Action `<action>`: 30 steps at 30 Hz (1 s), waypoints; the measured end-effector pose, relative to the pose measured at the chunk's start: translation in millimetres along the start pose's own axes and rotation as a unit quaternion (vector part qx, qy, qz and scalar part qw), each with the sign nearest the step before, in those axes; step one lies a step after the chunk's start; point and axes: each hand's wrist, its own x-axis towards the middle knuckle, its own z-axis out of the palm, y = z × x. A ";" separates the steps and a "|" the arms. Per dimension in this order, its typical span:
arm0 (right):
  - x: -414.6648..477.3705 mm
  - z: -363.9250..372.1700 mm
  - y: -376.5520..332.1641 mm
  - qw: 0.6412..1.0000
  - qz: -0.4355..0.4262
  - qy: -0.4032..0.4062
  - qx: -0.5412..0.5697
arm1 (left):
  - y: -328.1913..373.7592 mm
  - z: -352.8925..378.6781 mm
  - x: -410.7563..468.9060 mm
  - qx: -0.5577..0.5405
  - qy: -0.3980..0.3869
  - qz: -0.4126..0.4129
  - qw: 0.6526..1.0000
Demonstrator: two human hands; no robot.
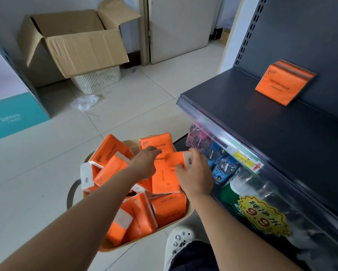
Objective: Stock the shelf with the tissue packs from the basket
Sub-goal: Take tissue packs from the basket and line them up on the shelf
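A beige basket (181, 219) on the floor holds several orange tissue packs (165, 178). My right hand (195, 173) is closed around one orange pack (179, 159) at the basket's far right side. My left hand (146, 161) reaches over the pile, its fingers spread and touching the far pack (156, 143); I cannot tell whether it grips it. On the dark shelf (242, 118) to the right, two orange packs (281, 83) stand side by side against the back panel.
Below the shelf sit water bottles (221, 163) behind a clear price rail (219, 132). An open cardboard box (76, 42) rests on a white basket (97, 79) at the back. A teal box (11, 114) stands left. My white shoe (179, 241) is beside the basket.
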 end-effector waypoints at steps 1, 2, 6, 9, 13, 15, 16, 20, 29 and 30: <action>3.3 -1.6 2.3 0.999 0.000 0.047 -0.008 | 3.1 9.1 7.2 0.004 -0.013 -0.023 1.000; 5.9 -2.8 3.1 0.996 -0.008 0.088 -0.020 | 5.9 17.5 12.6 0.002 -0.037 -0.040 0.999; 12.2 -2.3 4.4 0.987 -0.027 0.155 -0.034 | 14.0 44.4 21.6 0.056 -0.127 -0.001 0.990; 17.5 -0.1 9.4 0.989 -0.021 0.142 -0.036 | 15.5 50.8 21.2 0.139 -0.151 -0.004 0.979; 19.4 -7.4 8.6 0.989 -0.029 0.145 -0.020 | 8.8 34.3 17.3 -0.008 -0.150 -0.030 0.988; 18.6 -14.6 4.0 0.988 -0.037 0.148 0.015 | 4.9 16.7 14.8 -0.059 -0.131 -0.035 0.989; 18.4 -18.8 1.3 0.987 -0.043 0.149 0.037 | 4.1 6.3 13.1 -0.071 -0.124 -0.031 0.989; 21.1 -46.6 -9.2 0.975 -0.086 0.170 0.119 | 11.2 -44.6 8.0 -0.234 -0.113 -0.002 0.966; 74.6 -144.4 15.8 0.945 -0.087 0.269 0.166 | 81.8 -125.6 30.6 -0.447 -0.089 0.146 0.878; 83.8 -154.3 21.0 0.946 -0.076 0.271 0.162 | 93.6 -129.5 36.9 -0.458 -0.082 0.155 0.871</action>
